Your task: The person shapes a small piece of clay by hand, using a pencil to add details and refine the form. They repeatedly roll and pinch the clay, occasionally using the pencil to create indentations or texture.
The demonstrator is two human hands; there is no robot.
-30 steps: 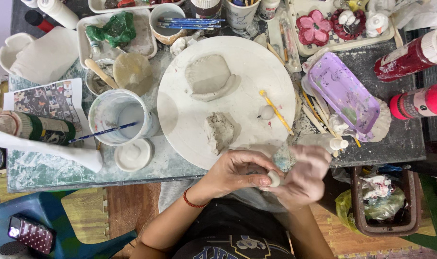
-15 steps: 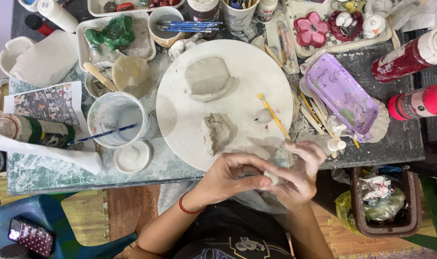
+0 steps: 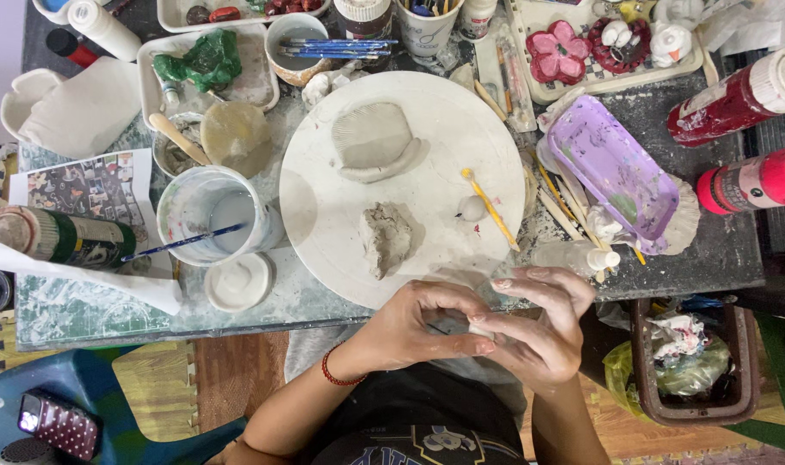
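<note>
My left hand (image 3: 414, 323) and my right hand (image 3: 543, 323) meet just below the round white board (image 3: 341, 224), and together they pinch a small piece of pale clay (image 3: 479, 330) between the fingertips. On the board lie a ribbed, shell-shaped clay form (image 3: 373, 140), a rough grey clay lump (image 3: 386, 238), a small clay ball (image 3: 472, 207) and a yellow-tipped wooden tool (image 3: 490, 207). A red bracelet (image 3: 328, 372) circles my left wrist.
A white cup of water with a blue brush (image 3: 212, 215) and a small white dish (image 3: 237, 282) stand left of the board. A purple tray (image 3: 612, 172) and red paint bottles (image 3: 737, 103) are on the right. Trays, brushes and painted figures crowd the back. A bin (image 3: 689, 362) sits lower right.
Both hands have shifted slightly and turned the small clay piece between the fingers. The right hand's fingers now arch over it. Nothing on the board has moved.
</note>
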